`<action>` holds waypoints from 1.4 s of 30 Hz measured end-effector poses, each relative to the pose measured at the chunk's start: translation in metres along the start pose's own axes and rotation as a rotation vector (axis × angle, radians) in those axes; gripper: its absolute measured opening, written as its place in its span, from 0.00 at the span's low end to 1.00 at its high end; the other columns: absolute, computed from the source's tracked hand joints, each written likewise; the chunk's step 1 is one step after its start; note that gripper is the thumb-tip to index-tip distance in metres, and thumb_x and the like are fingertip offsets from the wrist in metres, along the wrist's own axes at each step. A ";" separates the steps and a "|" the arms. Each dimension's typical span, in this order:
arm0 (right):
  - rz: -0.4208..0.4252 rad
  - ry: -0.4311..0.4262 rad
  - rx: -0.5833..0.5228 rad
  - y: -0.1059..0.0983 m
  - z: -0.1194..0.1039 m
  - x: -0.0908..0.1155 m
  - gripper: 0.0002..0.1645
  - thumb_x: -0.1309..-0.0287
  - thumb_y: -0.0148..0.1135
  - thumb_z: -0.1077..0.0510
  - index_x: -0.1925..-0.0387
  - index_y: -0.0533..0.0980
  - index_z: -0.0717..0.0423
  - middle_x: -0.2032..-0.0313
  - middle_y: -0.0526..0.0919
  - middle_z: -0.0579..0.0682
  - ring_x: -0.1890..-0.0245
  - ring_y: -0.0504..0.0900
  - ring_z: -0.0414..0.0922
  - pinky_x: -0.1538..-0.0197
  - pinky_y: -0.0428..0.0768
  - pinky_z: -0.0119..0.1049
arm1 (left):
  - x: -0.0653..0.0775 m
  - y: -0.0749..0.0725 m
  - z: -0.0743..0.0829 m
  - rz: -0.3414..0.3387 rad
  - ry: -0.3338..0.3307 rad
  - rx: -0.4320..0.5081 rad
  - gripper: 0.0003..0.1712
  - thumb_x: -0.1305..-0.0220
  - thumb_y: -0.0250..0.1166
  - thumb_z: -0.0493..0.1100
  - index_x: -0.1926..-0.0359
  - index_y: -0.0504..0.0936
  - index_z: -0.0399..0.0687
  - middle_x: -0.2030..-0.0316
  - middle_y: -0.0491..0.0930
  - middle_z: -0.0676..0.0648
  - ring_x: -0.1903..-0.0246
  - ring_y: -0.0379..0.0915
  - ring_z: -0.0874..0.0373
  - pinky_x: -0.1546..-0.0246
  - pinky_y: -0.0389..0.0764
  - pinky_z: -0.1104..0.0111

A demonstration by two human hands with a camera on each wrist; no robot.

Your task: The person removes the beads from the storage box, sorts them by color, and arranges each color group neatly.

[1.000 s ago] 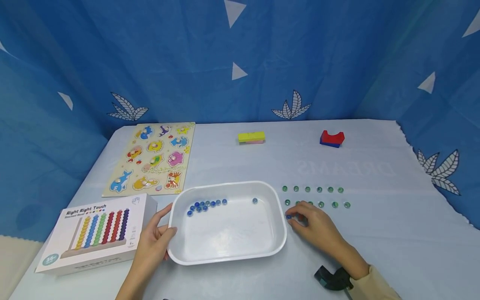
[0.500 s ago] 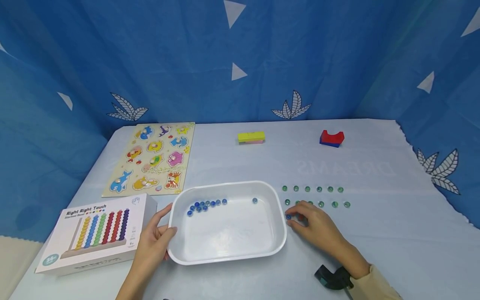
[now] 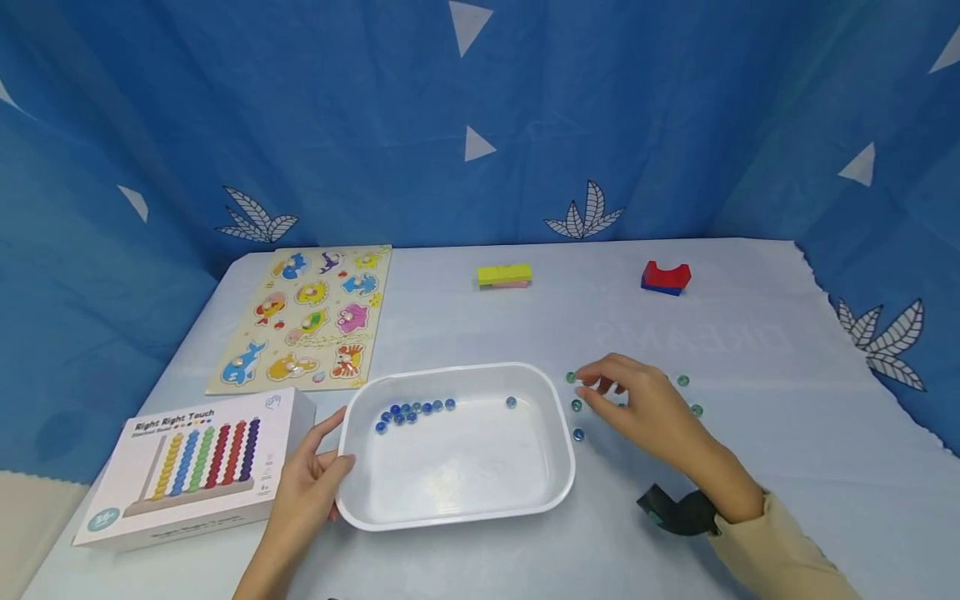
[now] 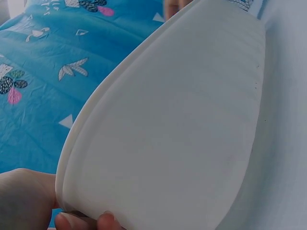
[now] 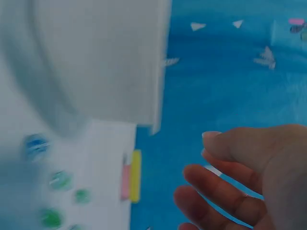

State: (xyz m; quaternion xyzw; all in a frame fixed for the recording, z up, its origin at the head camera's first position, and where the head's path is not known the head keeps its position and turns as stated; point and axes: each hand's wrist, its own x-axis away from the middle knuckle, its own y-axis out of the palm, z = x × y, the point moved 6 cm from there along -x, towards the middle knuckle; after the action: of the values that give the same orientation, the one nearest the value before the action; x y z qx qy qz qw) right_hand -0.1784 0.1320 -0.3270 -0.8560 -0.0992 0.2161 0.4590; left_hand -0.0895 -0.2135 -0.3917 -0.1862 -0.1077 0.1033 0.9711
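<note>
A white tray point(image 3: 465, 467) holds a cluster of blue marbles point(image 3: 411, 417) near its far left corner and one lone marble point(image 3: 511, 402) farther right. My left hand point(image 3: 307, 479) grips the tray's left end, thumb on the rim; the left wrist view shows fingertips point(image 4: 109, 221) against the outer wall. Right of the tray, my right hand point(image 3: 648, 408) is over the green marbles point(image 3: 576, 406) and hides several of them. In the right wrist view, its thumb and fingers are apart with nothing between them. A blue marble point(image 3: 578, 434) lies on the table beside the tray's right side.
A boxed bead toy point(image 3: 195, 467) lies left of my left hand, with an animal puzzle board point(image 3: 300, 321) behind it. Farther back are stacked yellow and pink blocks point(image 3: 504, 275) and a red block on a blue one point(image 3: 666, 277). A blue curtain point(image 3: 360, 125) hangs behind the table.
My right hand has let go of the blue marble, leaving it beside the tray, and has lifted and moved away over the green marbles. The left hand and tray stay put.
</note>
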 end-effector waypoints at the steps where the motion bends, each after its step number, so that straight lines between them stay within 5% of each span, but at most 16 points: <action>1: -0.016 -0.011 0.003 -0.002 -0.009 -0.008 0.14 0.52 0.65 0.53 0.60 0.79 0.49 0.64 0.82 0.43 0.68 0.77 0.37 0.64 0.81 0.36 | 0.000 0.000 0.000 0.000 0.001 0.000 0.31 0.39 0.52 0.35 0.36 0.58 0.57 0.75 0.82 0.42 0.94 0.64 0.60 0.93 0.67 0.70; 8: -0.114 -0.195 0.030 0.009 -0.084 -0.070 0.12 0.47 0.61 0.52 0.59 0.79 0.48 0.64 0.82 0.42 0.66 0.77 0.37 0.64 0.77 0.27 | -0.001 -0.001 0.000 0.003 0.011 -0.006 0.31 0.39 0.52 0.35 0.36 0.58 0.57 0.75 0.82 0.42 0.94 0.64 0.59 0.93 0.68 0.70; 14: -0.234 -0.266 -0.031 0.075 -0.116 -0.094 0.12 0.46 0.59 0.53 0.60 0.80 0.50 0.67 0.83 0.43 0.70 0.77 0.36 0.67 0.74 0.22 | -0.001 0.000 -0.002 0.008 -0.004 -0.013 0.31 0.40 0.52 0.34 0.36 0.59 0.56 0.79 0.80 0.44 0.95 0.63 0.61 0.93 0.67 0.70; 18: -0.236 -0.273 -0.028 0.103 -0.122 -0.097 0.11 0.46 0.60 0.53 0.60 0.80 0.50 0.66 0.83 0.43 0.72 0.76 0.34 0.68 0.73 0.20 | -0.002 0.001 0.000 0.004 0.037 -0.011 0.31 0.40 0.52 0.33 0.36 0.60 0.54 0.79 0.80 0.43 0.95 0.63 0.62 0.94 0.66 0.70; 27: -0.082 -0.502 0.106 0.109 -0.145 -0.085 0.09 0.47 0.60 0.53 0.63 0.81 0.48 0.63 0.80 0.42 0.63 0.76 0.36 0.59 0.76 0.21 | -0.002 0.000 0.002 0.006 0.093 -0.008 0.30 0.39 0.52 0.33 0.36 0.60 0.52 0.80 0.81 0.43 0.96 0.62 0.63 0.95 0.65 0.70; 32: -0.226 -0.456 0.144 0.128 -0.147 -0.077 0.13 0.46 0.60 0.52 0.59 0.80 0.49 0.62 0.83 0.43 0.62 0.81 0.35 0.56 0.78 0.25 | -0.001 0.000 0.002 0.006 0.108 0.009 0.30 0.39 0.51 0.32 0.36 0.60 0.52 0.78 0.81 0.43 0.96 0.62 0.64 0.95 0.65 0.70; 37: -0.344 -0.454 0.233 0.151 -0.143 -0.070 0.14 0.50 0.62 0.54 0.59 0.80 0.49 0.67 0.83 0.43 0.68 0.78 0.35 0.63 0.76 0.26 | -0.001 0.000 0.002 0.012 0.094 -0.010 0.30 0.39 0.52 0.33 0.36 0.60 0.52 0.76 0.82 0.41 0.95 0.63 0.64 0.94 0.66 0.70; 42: -0.428 -0.423 0.139 0.162 -0.139 -0.068 0.16 0.51 0.62 0.57 0.57 0.80 0.51 0.64 0.82 0.44 0.63 0.78 0.36 0.56 0.75 0.25 | -0.001 0.000 0.002 0.014 0.090 -0.021 0.30 0.40 0.52 0.33 0.36 0.60 0.52 0.77 0.81 0.41 0.95 0.63 0.63 0.94 0.66 0.71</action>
State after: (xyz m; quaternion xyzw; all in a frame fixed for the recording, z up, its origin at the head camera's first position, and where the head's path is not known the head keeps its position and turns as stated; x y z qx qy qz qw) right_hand -0.1797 -0.0871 -0.3753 -0.7183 -0.3556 0.2940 0.5207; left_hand -0.0908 -0.2127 -0.3905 -0.2016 -0.0636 0.1008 0.9722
